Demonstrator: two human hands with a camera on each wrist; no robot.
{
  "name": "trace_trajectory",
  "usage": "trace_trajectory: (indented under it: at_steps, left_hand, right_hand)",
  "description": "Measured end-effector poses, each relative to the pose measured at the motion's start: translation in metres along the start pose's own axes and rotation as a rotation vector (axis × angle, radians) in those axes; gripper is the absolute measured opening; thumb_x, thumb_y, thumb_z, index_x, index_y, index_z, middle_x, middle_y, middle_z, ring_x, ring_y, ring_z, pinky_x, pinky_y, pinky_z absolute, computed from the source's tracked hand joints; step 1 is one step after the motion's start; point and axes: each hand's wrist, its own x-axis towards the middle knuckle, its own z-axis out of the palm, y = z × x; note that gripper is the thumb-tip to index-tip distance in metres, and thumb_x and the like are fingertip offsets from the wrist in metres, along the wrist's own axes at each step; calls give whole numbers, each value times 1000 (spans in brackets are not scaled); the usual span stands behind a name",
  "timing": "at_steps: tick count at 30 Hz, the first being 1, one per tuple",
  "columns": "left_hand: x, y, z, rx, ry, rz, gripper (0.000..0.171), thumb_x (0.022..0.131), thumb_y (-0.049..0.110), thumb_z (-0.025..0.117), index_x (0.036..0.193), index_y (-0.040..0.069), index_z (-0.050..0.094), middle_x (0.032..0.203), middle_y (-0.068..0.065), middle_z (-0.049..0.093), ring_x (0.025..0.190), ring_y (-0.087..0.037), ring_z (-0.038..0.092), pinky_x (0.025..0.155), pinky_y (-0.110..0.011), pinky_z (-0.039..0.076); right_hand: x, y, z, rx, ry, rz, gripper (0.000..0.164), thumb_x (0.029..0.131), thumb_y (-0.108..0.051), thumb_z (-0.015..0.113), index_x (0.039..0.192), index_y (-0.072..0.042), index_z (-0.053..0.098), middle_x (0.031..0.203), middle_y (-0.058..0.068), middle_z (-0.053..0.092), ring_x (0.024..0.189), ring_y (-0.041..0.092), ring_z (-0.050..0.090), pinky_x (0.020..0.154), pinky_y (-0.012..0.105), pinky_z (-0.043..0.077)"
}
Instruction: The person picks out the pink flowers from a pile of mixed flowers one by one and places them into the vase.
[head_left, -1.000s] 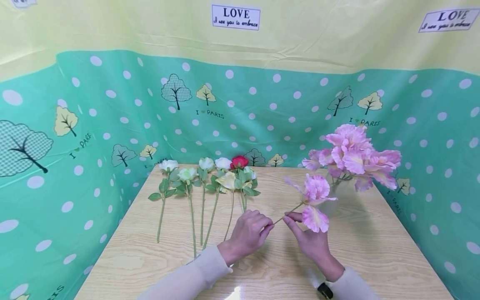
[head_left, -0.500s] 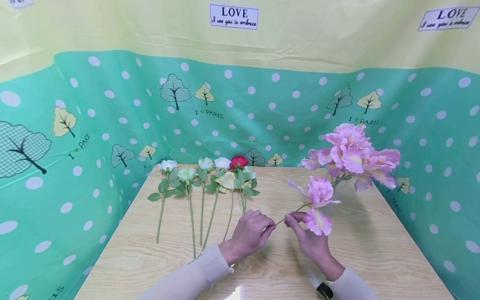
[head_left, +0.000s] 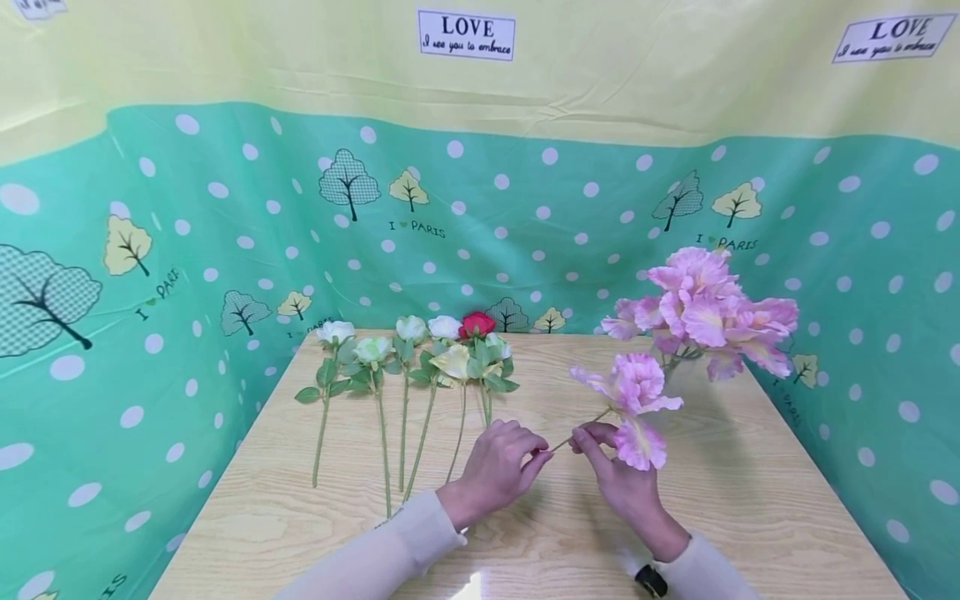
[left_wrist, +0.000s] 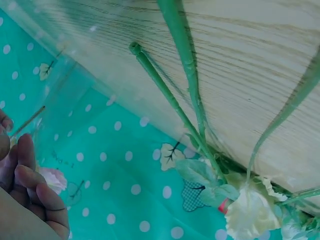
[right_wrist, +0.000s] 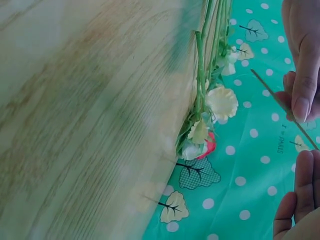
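Note:
Both hands hold one artificial pink iris (head_left: 637, 385) above the right half of the table in the head view. My left hand (head_left: 491, 467) pinches the lower part of its thin stem (head_left: 581, 433) between thumb and forefinger. Closer to the bloom, thumb and fingers of my right hand (head_left: 626, 492) pinch the same stem, and a drooping petal hangs over that hand. The stem slants up to the right. In the right wrist view the stem's free end (right_wrist: 262, 79) sticks out past the pinching fingers. Behind the bloom, a bunch of pink irises (head_left: 708, 312) stands upright, its clear vase mostly hidden.
Several artificial roses lie in a row on the left of the wooden table (head_left: 750, 517), among them a green-white rose (head_left: 373, 348), a red rose (head_left: 477, 324) and a yellow one (head_left: 454, 362). A polka-dot cloth (head_left: 525, 217) hangs around the table's back and sides.
The held iris has shifted slightly right and turned a little, its bloom tilting. Both hands keep their hold on the stem, nearly in place. The roses have not moved.

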Motion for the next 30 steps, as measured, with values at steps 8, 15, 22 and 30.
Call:
trace_trajectory:
  at_steps: [8,15,22,30]
  left_hand:
    - [-7,-8,-3,-55,-25,-78,13,88,22,82,93,12,76,84,7,74,73,-8,62,67,-23,46]
    - [-12,-16,-7,-57,0,-129,14,86,22,83,95,13,75,85,3,75,74,-13,67,68,-28,48]
    - [-17,-22,-9,-19,-7,-163,17,85,22,83,97,13,76,92,2,76,82,-14,68,70,-30,49]
    - [-23,-27,-13,1,-18,-182,15,85,21,83,93,11,76,91,2,75,82,-18,67,73,-34,51]
  right_hand:
    - [2,1,-8,-28,30,7,16,89,3,77,83,-12,79,75,-4,75,69,14,72,72,13,49]
    - [6,6,-16,15,95,-49,17,84,13,75,84,-4,77,73,4,75,66,15,70,72,13,51]
    - [13,12,-24,47,160,-187,22,75,22,75,84,2,75,74,12,74,66,14,71,73,14,55]
    - [20,12,-35,-9,190,-214,22,73,22,76,82,2,76,73,11,74,66,11,71,75,12,54]
